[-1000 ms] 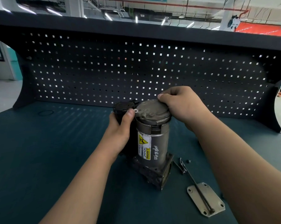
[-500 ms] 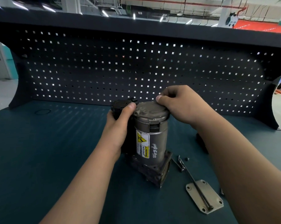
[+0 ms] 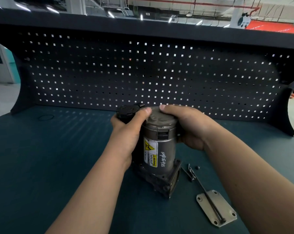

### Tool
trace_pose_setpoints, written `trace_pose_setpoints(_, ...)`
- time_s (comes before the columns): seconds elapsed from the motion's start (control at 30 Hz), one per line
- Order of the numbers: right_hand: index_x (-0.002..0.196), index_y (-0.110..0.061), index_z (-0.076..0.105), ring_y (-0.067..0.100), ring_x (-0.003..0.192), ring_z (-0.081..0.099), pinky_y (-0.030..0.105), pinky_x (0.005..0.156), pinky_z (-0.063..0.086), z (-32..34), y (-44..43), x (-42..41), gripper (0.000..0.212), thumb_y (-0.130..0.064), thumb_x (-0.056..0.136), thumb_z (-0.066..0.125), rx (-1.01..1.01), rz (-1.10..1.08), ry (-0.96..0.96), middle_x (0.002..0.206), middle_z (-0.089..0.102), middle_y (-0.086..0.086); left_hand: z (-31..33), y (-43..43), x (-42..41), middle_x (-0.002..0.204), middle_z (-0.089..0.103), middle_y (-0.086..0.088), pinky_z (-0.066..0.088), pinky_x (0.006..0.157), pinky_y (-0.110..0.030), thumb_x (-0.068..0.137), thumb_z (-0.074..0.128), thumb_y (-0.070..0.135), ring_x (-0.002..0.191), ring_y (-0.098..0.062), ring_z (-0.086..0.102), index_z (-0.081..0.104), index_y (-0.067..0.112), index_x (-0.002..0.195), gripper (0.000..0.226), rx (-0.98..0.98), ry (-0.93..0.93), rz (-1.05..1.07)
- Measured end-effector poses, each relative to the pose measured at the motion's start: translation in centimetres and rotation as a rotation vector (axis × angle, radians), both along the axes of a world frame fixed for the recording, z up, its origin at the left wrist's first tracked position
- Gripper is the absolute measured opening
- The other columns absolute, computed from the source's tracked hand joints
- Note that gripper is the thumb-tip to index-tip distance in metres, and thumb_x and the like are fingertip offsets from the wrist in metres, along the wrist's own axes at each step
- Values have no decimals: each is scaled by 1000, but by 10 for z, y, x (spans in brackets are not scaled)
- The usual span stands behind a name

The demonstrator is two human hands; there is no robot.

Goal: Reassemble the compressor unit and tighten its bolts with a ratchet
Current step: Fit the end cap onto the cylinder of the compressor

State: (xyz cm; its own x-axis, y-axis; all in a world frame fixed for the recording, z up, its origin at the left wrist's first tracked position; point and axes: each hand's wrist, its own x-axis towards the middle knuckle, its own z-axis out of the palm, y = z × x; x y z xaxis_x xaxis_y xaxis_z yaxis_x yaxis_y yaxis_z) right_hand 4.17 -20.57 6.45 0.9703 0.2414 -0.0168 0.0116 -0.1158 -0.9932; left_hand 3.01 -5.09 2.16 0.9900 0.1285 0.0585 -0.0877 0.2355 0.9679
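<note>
Dropping from atop the end cap point(image 3: 159, 117), the right hand point(image 3: 189, 126) is now curling round the upright compressor unit point(image 3: 164, 149) on the table point(image 3: 41, 166), the left hand point(image 3: 126, 135) gripping its black side housing point(image 3: 126, 110), steadying it for bolts point(image 3: 200, 183) lying unfitted alongside.

Your bare left forearm is reaching in from 7 o'clock, wrist nearly straight. Your left hand point(image 3: 128, 132) is gripping the compressor point(image 3: 161, 149) on its 9 o'clock side, fingers wrapping round behind and thumb lying across the top edge. Your bare right forearm is coming in from 4 o'clock. Your right hand point(image 3: 188, 127) is gripping its top end from 3 o'clock, fingers curling round it, one fingertip pressing at the top rim.
</note>
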Motion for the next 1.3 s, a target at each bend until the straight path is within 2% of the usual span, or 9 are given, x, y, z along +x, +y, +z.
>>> trace_pose_setpoints(0.23, 94, -19, 70, 20, 82, 65, 37, 77, 46, -6, 7, 2, 22, -38, 86, 63, 84, -104, 33, 86, 73, -1, 1, -2, 1, 96, 70, 10, 54, 75, -41, 37, 72, 57, 84, -12, 69, 42, 33, 120, 92, -2, 26, 31)
trace_pose_setpoints(0.33, 102, -20, 70, 20, 87, 68, 37, 83, 47, -3, 3, 4, 36, -49, 88, 55, 110, -53, 99, 92, 75, -1, 4, -4, 1, 96, 69, 9, 54, 75, -43, 37, 71, 58, 84, -13, 69, 42, 33, 117, 89, -4, 55, 52)
trace_pose_setpoints(0.53, 96, -21, 67, 21, 83, 61, 40, 80, 45, -6, 6, 6, 25, -41, 86, 56, 85, -135, 65, 89, 70, 3, 5, -7, 2, 89, 71, 8, 52, 52, -27, 45, 73, 54, 68, -9, 71, 44, 28, 113, 78, -34, 65, 85)
trace_pose_setpoints(0.67, 93, -18, 70, 23, 82, 64, 41, 82, 47, -9, 10, 5, 31, -43, 77, 61, 118, -139, 39, 89, 72, 4, 3, -7, 3, 91, 72, 7, 52, 63, -32, 44, 73, 54, 76, -10, 71, 46, 26, 119, 85, -18, 30, 96)
trace_pose_setpoints(0.77, 83, -17, 72, 20, 74, 66, 36, 74, 48, -13, 9, 5, 31, -44, 72, 63, 115, -129, -37, 82, 74, 4, -1, -4, 4, 98, 72, 3, 52, 68, -34, 45, 74, 55, 84, -15, 71, 47, 23, 124, 89, -6, -11, 54)
trace_pose_setpoints(0.87, 93, -12, 71, 18, 72, 67, 31, 69, 50, -14, 6, 5, 32, -41, 80, 63, 105, -80, -82, 84, 74, 5, -2, 0, 5, 105, 71, 0, 53, 75, -38, 45, 74, 54, 91, -18, 70, 48, 20, 127, 92, 5, -19, 23)
trace_pose_setpoints(1.07, 112, -4, 65, 28, 90, 66, 50, 94, 47, -9, -4, 4, 37, -34, 92, 57, 91, -33, -69, 107, 70, 17, -3, -4, 10, 104, 71, 1, 53, 76, -39, 46, 74, 55, 90, -17, 70, 49, 20, 125, 90, 29, -34, 20)
trace_pose_setpoints(1.23, 111, -4, 64, 25, 86, 67, 46, 87, 52, -10, -9, 2, 35, -32, 91, 58, 120, -70, -106, 103, 71, 16, -3, -14, 12, 100, 72, 2, 54, 69, -35, 47, 76, 51, 85, -15, 71, 47, 23, 121, 84, -35, -53, 39)
trace_pose_setpoints(1.3, 107, -7, 66, 22, 82, 69, 40, 78, 54, -9, -8, 0, 34, -34, 89, 59, 103, -95, -120, 97, 74, 12, -1, -14, 10, 98, 72, 4, 54, 68, -35, 44, 75, 53, 82, -13, 71, 45, 26, 119, 85, -30, -39, 41)
